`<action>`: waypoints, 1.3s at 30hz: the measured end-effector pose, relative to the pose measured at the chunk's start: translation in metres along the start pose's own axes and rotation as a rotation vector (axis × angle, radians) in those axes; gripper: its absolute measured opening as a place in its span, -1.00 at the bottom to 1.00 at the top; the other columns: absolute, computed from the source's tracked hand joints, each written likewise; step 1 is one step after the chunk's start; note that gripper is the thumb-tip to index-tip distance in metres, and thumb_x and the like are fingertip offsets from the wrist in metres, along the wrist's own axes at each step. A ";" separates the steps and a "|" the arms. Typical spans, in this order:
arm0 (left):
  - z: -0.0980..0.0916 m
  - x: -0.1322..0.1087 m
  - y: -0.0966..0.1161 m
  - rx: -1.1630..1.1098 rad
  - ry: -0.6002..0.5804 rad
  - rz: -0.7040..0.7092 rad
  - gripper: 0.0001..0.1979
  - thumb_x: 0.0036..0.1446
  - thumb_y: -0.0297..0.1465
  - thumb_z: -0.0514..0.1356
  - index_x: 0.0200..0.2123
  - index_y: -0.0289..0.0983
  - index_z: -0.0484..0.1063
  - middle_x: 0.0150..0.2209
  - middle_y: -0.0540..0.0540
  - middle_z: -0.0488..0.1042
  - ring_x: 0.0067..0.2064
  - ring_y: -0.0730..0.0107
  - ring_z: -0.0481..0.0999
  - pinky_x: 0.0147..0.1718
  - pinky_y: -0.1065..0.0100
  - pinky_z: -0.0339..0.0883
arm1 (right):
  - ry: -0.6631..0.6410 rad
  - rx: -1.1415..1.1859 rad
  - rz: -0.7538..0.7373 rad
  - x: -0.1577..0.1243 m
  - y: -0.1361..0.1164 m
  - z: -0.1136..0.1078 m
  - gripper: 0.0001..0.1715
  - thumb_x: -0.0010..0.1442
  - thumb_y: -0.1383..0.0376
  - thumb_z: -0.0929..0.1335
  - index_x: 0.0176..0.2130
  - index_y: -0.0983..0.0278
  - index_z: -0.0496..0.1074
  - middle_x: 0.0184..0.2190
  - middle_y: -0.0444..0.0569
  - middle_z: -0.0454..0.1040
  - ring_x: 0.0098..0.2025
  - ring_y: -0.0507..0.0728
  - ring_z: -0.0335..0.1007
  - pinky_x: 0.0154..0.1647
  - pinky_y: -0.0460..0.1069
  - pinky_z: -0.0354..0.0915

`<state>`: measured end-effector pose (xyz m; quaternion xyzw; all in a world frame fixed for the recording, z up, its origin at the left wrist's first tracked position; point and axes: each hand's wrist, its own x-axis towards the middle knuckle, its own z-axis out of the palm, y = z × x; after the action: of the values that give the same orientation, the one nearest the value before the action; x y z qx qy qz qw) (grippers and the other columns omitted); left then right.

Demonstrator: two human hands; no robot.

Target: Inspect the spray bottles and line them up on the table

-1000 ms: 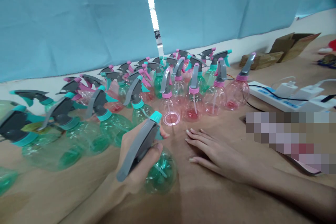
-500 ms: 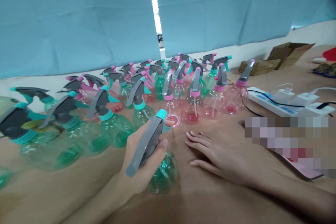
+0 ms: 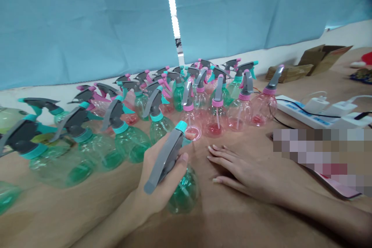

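Note:
My left hand (image 3: 161, 166) is wrapped around the neck of a green spray bottle (image 3: 186, 192) with a grey and teal trigger head. That bottle stands upright at the front of the table; its neck is hidden by my fingers. Flat on the brown tabletop lies my right hand (image 3: 241, 170), fingers spread and holding nothing. Just beyond both hands is a pink spray bottle (image 3: 214, 128), one of several with pink collars. Left of my left hand stands another green spray bottle (image 3: 132, 143), among several green ones.
A white power strip (image 3: 302, 114) with plugged-in chargers and black cables lies at the right. Behind it are an open cardboard box (image 3: 322, 60) and a pink-edged flat object (image 3: 340, 186), partly pixelated, nearer me. Blue sheeting (image 3: 232, 11) covers the back wall.
The whole view has shifted slightly. My left hand keeps its hold on the green spray bottle, and my right hand stays flat on the table.

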<state>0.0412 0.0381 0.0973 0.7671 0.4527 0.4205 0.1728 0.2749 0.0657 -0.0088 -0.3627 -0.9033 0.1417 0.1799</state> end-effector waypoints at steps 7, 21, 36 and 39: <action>0.002 -0.002 -0.002 -0.058 -0.017 -0.035 -0.76 0.11 -0.43 0.13 -0.12 -0.16 0.42 -0.36 0.02 0.49 -0.35 0.34 0.53 -0.38 0.34 0.38 | -0.023 -0.027 0.006 0.001 -0.001 -0.001 -0.30 0.34 -0.02 0.20 0.28 0.32 0.20 0.32 0.14 0.13 0.34 0.27 0.03 0.32 0.24 0.05; -0.002 -0.002 0.003 -0.141 -0.086 -0.140 -0.82 0.04 -0.37 0.09 -0.27 -0.16 0.43 -0.56 0.07 0.31 -0.55 0.41 0.30 -0.51 0.34 0.20 | -0.015 0.020 0.006 -0.001 0.002 0.000 -0.31 0.33 -0.01 0.23 0.28 0.31 0.20 0.32 0.14 0.14 0.35 0.29 0.01 0.33 0.25 0.04; -0.003 -0.007 -0.001 -0.143 -0.067 -0.102 -0.90 0.08 -0.36 0.12 -0.31 -0.13 0.42 -0.61 0.08 0.31 -0.61 0.42 0.27 -0.59 0.34 0.20 | -0.027 0.017 0.005 -0.001 0.002 -0.002 -0.30 0.33 -0.01 0.23 0.28 0.35 0.20 0.32 0.16 0.13 0.35 0.29 0.00 0.34 0.25 0.01; -0.003 -0.009 -0.004 -0.160 -0.038 -0.120 -0.91 0.08 -0.35 0.14 -0.32 -0.14 0.43 -0.59 0.08 0.34 -0.61 0.45 0.26 -0.62 0.37 0.21 | -0.033 0.013 0.003 0.000 0.001 -0.002 -0.30 0.33 0.00 0.23 0.27 0.37 0.21 0.32 0.18 0.13 0.35 0.30 0.01 0.33 0.26 0.02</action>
<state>0.0351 0.0324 0.0924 0.7301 0.4596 0.4295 0.2668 0.2764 0.0669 -0.0069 -0.3607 -0.9046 0.1539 0.1672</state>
